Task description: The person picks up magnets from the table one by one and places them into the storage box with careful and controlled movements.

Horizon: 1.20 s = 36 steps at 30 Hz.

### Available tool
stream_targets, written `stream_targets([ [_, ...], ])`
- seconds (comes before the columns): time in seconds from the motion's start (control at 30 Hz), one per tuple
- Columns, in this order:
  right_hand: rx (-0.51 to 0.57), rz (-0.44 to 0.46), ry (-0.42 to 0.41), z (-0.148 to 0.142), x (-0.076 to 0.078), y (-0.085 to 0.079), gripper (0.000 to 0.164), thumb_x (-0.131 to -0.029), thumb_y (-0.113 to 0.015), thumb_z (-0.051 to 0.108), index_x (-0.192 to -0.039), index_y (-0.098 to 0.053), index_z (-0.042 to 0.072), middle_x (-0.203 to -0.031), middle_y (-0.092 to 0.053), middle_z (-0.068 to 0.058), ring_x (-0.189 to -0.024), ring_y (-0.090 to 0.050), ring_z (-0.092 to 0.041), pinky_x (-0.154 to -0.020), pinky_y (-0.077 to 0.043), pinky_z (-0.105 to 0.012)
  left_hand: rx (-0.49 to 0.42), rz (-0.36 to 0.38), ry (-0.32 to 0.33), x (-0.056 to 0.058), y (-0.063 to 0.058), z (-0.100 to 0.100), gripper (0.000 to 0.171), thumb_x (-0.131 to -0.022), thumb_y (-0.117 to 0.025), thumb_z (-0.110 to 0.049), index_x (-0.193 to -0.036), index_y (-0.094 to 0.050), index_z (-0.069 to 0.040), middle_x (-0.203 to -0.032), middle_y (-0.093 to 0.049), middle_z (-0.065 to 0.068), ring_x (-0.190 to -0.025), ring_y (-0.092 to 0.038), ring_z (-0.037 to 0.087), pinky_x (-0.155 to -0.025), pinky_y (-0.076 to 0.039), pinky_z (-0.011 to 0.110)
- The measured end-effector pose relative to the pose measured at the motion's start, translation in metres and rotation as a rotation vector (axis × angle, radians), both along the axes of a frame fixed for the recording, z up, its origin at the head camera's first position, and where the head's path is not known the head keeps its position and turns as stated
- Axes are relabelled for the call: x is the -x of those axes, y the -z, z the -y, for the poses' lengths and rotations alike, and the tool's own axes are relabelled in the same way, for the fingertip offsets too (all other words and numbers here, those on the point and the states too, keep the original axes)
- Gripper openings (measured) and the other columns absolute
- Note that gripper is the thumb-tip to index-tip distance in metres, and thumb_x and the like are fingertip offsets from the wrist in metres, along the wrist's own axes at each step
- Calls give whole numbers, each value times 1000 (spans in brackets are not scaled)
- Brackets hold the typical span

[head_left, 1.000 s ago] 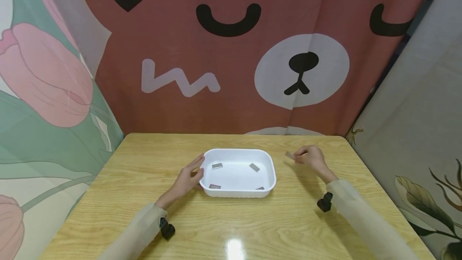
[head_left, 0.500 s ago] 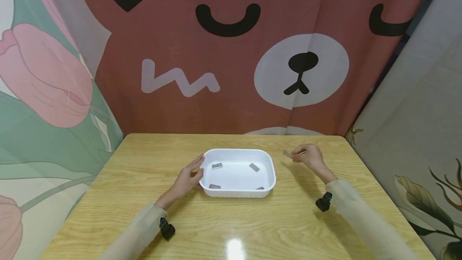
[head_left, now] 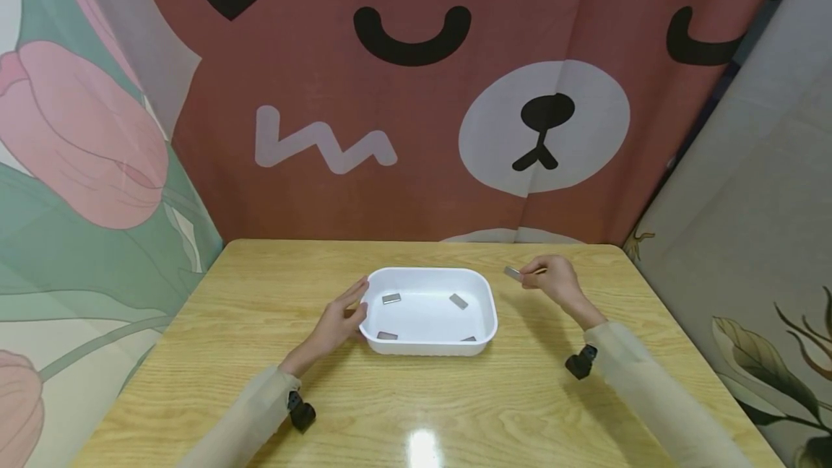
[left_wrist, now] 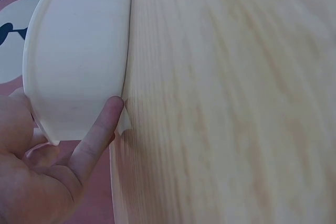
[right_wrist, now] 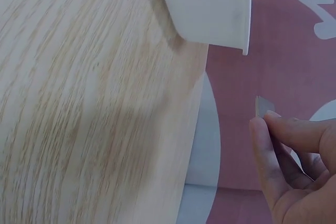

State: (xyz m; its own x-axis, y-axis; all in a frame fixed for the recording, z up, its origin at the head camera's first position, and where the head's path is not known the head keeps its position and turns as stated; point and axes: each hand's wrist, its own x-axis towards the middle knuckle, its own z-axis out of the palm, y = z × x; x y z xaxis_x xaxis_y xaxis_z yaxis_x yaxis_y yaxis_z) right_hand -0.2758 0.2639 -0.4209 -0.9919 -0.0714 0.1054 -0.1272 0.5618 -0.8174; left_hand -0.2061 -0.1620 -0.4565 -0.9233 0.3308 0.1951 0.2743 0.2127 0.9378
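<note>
A white rectangular tray stands mid-table, and several small silver-grey blocks lie in it, among them one block at the left and one block at the right. Against the tray's left end rests my left hand; in the left wrist view a straight finger touches the outer wall near the tabletop. To the right of the tray, my right hand pinches a small flat silver-grey block between thumb and fingertips, raised above the table. The block's end sticks out past the fingertips.
The wooden table reaches back to a curtain with a bear print. Patterned fabric hangs on the left, more fabric on the right. A bright reflection lies on the table's near part.
My right hand has moved slightly left and up, toward the tray, still pinching the small block. The left hand, the tray and the blocks inside have not visibly moved.
</note>
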Motion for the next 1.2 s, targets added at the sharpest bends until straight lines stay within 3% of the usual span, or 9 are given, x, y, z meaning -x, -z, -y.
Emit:
stream_targets([
  [0.43, 23, -4, -16, 14, -3, -1, 8, -87, -74, 0, -92, -73, -7, -90, -69, -19, -73, -71, -24, -65, -64, -28, 5, -21, 1, 0, 0, -1, 51, -101, -48, 5, -147, -28, 15, -159, -16, 29, -110, -54, 59, -65, -63, 52],
  [0.63, 12, -27, -48, 22, -6, -1, 8, -87, -75, 2, -91, -74, -5, -89, -70, -17, -76, -71, -32, -64, -64, -29, 6, -19, -7, 0, 0, -1, 51, -101, -48, 7, -147, -28, 15, -159, -16, 28, -111, -53, 59, -66, -64, 50],
  [0.87, 16, -39, -64, 32, -9, -2, 4, -84, -76, -4, -88, -74, -3, -88, -70, -15, -72, -70, -24, -65, -64, -31, 8, -16, -9, 0, 0, -1, 51, -101, -49, 5, -147, -28, 15, -159, -16, 27, -111, -53, 59, -66, -64, 51],
  [1.2, 22, -33, -81, 44, -13, -2, 6, -82, -76, -6, -86, -75, -2, -86, -71, -12, -71, -69, -24, -64, -64, -32, 5, -14, -13, -1, -1, -1, 51, -101, -48, 6, -147, -28, 15, -159, -16, 27, -110, -54, 59, -66, -63, 52],
])
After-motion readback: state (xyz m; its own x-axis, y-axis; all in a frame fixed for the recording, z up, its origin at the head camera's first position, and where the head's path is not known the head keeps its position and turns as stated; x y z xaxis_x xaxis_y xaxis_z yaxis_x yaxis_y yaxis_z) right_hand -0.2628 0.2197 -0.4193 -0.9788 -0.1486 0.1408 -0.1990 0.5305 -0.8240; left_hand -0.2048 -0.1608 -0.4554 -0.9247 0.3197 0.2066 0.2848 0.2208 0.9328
